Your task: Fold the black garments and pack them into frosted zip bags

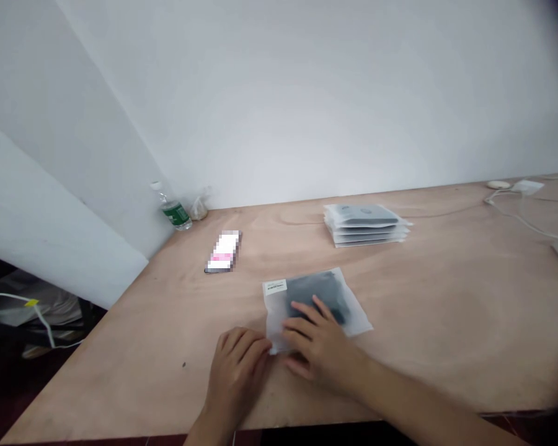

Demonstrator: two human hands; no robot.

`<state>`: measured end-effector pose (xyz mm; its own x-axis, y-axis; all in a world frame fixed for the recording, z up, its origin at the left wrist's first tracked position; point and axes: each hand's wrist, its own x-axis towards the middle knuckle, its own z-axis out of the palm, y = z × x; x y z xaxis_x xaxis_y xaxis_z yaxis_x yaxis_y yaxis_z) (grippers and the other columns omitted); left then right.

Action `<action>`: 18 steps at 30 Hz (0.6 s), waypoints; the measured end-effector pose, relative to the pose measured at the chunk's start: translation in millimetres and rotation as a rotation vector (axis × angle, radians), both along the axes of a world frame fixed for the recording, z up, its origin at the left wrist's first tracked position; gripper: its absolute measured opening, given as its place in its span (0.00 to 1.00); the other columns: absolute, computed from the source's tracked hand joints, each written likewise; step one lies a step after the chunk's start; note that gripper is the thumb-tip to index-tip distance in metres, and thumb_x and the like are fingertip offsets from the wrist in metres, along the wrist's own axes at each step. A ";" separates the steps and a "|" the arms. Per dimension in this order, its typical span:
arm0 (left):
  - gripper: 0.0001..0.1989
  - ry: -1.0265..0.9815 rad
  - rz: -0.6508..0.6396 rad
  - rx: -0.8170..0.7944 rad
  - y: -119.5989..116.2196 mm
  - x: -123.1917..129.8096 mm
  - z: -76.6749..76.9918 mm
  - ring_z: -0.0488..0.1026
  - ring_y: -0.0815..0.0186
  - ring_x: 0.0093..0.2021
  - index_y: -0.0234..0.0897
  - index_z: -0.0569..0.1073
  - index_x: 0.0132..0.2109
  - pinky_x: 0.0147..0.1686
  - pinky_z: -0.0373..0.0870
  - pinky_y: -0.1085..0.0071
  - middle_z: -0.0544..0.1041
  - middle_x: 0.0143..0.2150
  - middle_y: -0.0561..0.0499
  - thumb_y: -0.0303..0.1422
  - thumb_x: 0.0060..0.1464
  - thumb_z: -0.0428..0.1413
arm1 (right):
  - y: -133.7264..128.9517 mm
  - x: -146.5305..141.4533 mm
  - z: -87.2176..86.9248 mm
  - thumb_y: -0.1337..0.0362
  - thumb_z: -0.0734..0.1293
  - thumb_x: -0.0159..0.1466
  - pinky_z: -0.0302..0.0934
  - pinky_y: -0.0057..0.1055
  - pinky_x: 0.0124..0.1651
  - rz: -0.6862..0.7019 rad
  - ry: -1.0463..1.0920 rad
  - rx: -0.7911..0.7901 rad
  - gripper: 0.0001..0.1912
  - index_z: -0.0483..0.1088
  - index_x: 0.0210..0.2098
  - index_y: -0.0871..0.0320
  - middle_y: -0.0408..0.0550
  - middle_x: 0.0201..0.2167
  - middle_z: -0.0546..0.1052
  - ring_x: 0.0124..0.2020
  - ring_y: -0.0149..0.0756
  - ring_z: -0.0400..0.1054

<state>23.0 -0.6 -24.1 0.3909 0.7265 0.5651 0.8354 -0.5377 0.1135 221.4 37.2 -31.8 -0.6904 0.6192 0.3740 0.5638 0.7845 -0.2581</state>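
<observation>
A frosted plastic bag (357,317) with a dark, folded-looking item inside lies flat on the wooden table. Its far left corner bears a white printed label (276,287). At the near left corner, my left hand (238,362) has its fingers curled together and pinches the bag's edge; the thumb is mostly hidden. My right hand (323,347) rests on the bag's near side, fingers spread over the plastic and the dark contents. What exactly is inside the bag cannot be made out.
Similar frosted bags form a stack (367,224) toward the wall. A phone (224,251) with a lit screen lies at left. Behind it are a green-labelled water bottle (175,212) and a small tied plastic bag (198,207). White cables (516,214) run along the right side.
</observation>
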 end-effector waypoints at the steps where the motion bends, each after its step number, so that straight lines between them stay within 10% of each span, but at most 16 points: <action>1: 0.08 -0.008 -0.003 0.016 -0.1 1.1 1.4 0.69 0.66 0.33 0.39 0.72 0.33 0.34 0.63 0.68 0.76 0.31 0.52 0.23 0.53 0.51 | -4.7 -7.0 0.4 0.58 0.57 0.64 0.39 0.51 0.59 0.023 0.018 0.036 0.13 0.67 0.44 0.53 0.45 0.46 0.73 0.52 0.42 0.59; 8: 0.09 -0.069 0.004 0.063 -4.3 3.1 7.2 0.70 0.66 0.33 0.39 0.72 0.32 0.37 0.60 0.66 0.78 0.31 0.54 0.22 0.53 0.50 | -7.6 -10.6 5.8 0.68 0.57 0.64 0.54 0.44 0.49 0.100 0.022 0.197 0.10 0.69 0.37 0.54 0.46 0.41 0.74 0.45 0.39 0.63; 18: 0.10 -0.038 -0.034 0.020 -0.9 -11.1 -2.2 0.73 0.63 0.38 0.41 0.72 0.32 0.39 0.62 0.64 0.78 0.32 0.54 0.22 0.51 0.51 | -27.7 142.3 -16.9 0.68 0.63 0.59 0.56 0.43 0.49 -0.209 -0.059 0.214 0.12 0.70 0.40 0.47 0.43 0.47 0.74 0.54 0.42 0.60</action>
